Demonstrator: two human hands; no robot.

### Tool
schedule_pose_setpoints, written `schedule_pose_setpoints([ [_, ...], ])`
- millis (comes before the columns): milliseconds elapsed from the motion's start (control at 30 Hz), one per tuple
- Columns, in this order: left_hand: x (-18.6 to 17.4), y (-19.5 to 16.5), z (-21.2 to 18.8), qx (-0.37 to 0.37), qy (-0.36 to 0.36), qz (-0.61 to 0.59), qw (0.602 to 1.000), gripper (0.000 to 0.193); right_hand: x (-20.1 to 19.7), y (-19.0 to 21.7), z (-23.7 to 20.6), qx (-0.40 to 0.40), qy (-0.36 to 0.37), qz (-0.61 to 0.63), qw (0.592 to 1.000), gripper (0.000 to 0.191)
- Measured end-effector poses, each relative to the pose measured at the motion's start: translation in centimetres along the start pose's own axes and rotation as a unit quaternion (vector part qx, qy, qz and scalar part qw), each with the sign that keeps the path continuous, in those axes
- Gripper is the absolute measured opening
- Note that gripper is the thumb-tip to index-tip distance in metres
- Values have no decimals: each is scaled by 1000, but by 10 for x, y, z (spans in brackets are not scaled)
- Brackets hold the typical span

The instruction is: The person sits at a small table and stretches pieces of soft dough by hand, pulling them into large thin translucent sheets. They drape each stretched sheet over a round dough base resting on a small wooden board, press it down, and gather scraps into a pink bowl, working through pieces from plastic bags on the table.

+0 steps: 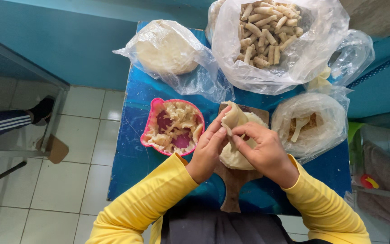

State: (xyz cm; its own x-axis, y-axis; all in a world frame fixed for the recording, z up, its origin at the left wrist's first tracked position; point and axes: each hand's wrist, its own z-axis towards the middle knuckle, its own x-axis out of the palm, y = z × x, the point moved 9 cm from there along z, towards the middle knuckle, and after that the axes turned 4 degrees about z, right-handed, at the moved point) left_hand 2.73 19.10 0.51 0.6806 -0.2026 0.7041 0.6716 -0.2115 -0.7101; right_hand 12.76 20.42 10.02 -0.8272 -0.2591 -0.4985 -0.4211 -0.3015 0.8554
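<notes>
- A small blue table [132, 149] stands against a teal wall, on a floor of pale tiles, seen from above the seated person in yellow sleeves.
- The left hand [207, 151] is closed in a pinch, its fingertips [222, 131] gripping the edge of a thin, pale dough wrapper [234, 116] raised just above the middle of the table.
- The right hand [265, 151] is likewise closed on the same wrapper, thumb and fingers pressing it from the other side; the two hands meet at the fold.
- Directly beneath the hands lies a stack of pale wrappers [231, 158] on a wooden board [233, 190], whose handle points towards the person.
- Just left of the board sits a pink bowl [152, 124] holding a pale, shredded filling.
- Behind the bowl, a clear plastic bag [190, 81] holds a round stack of pale wrappers.
- At the far edge, a large open plastic bag [312, 49] holds a heap of small finished rolls [267, 31].
- To the right of the board, another plastic-lined container [310, 144] holds a brownish mixture with a pale spoon [299, 126] resting in it.
- At far left, another person's leg in striped dark trousers [3, 122] and a dark shoe shows beside a metal frame.
</notes>
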Motion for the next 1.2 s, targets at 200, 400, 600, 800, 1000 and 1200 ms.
schedule_pose_setpoints([
  [200, -16, 3, 4, 77, -59, 64, 993, 41, -6, -7, -4, 17, -43, 23, 999, 12],
  [400, -27, 9, 6, 79, -64, 27, 994, 19, -6, -13, -6, 8, -44, 28, 999, 12],
  [600, -29, 5, 5, 70, -83, 112, 988, 18, 2, -44, -5, 83, -19, 155, 984, 12],
  [800, -32, 8, 5, 49, -84, 62, 993, 17, 0, -32, -4, 3, -10, 70, 998, 24],
  [1000, -27, 14, 5, 27, -69, 19, 997, 16, 3, -54, -7, 77, -30, 145, 986, 14],
  [1200, -26, 6, 7, 34, -106, -135, 985, 27, 5, -76, -4, 83, -80, 334, 936, 10],
])
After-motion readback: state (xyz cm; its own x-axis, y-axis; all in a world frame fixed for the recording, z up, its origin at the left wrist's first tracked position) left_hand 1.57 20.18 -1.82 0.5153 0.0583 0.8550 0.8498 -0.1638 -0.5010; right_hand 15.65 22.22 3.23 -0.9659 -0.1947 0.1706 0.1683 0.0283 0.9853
